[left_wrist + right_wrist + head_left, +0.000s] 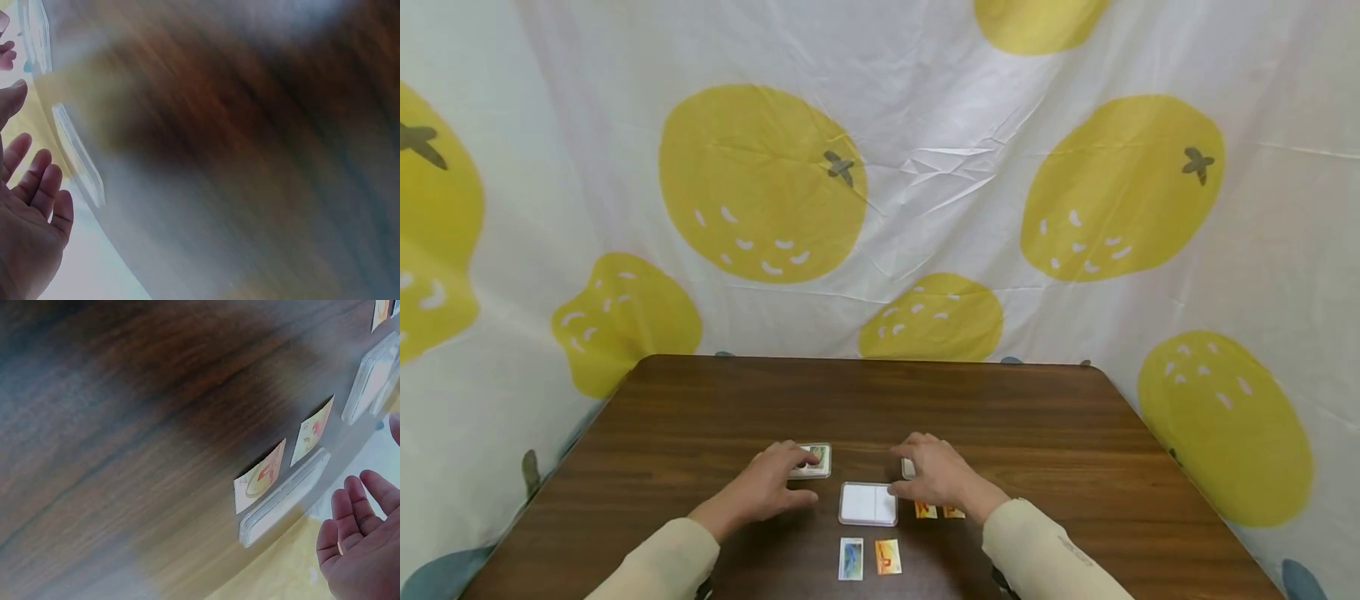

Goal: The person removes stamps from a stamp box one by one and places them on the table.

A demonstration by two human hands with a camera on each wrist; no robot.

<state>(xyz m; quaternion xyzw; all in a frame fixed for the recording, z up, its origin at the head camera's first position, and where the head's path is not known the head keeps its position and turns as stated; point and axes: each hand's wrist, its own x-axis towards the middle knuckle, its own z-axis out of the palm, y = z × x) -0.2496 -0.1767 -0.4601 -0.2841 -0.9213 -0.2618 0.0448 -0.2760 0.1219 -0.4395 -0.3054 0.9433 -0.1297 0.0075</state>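
My left hand (758, 490) is over a flat clear case (824, 472) holding a green stamp (816, 454); whether its fingers touch the case is hard to tell. The left wrist view shows that hand's fingers (42, 181) loosely bent, with nothing in them. My right hand (942, 471) hovers above another clear case (284, 500), mostly hidden by it in the head view. In the right wrist view its fingers (357, 509) are apart from the case. Between the hands lies a clear case with a white two-part insert (867, 504).
Two orange-red stamps (261, 477) lie beside the right case. Nearer me are a blue stamp (851, 559) and an orange stamp (888, 557), side by side. All rest on a dark wooden table (737, 400), with a fruit-printed cloth (925, 217) behind it.
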